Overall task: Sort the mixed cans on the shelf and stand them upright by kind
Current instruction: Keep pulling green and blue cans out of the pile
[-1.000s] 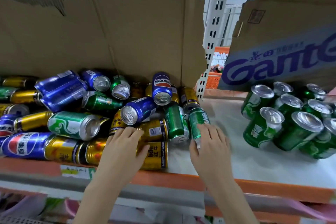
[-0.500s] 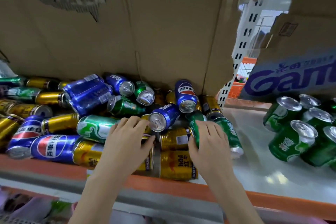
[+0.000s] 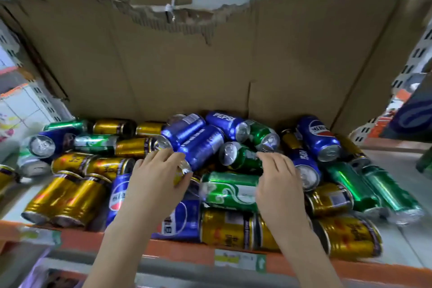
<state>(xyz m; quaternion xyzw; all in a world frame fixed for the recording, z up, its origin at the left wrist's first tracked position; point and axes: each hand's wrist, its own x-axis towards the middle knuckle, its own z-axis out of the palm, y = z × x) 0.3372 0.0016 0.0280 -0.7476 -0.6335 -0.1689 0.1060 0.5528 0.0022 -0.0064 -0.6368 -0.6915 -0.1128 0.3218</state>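
Hands, left (image 3: 157,182) and right (image 3: 279,184), hover spread over jumbled cans (image 3: 203,147) on the shelf (image 3: 187,252), gripping nothing; picking one kind comes next.

Just beyond the left fingers (image 3: 174,155) a blue can (image 3: 201,147) is showing silver print. Under the right fingers (image 3: 268,159) a green can (image 3: 230,190) is showing white swirls; gold cans (image 3: 224,229) with red marks are lying nearer, above the shelf's orange edge (image 3: 187,256).

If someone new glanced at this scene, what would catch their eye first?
A jumbled heap of blue, green and gold cans lying on their sides fills the shelf. Behind it stands torn brown cardboard. The left hand and right hand reach into the middle of the pile.
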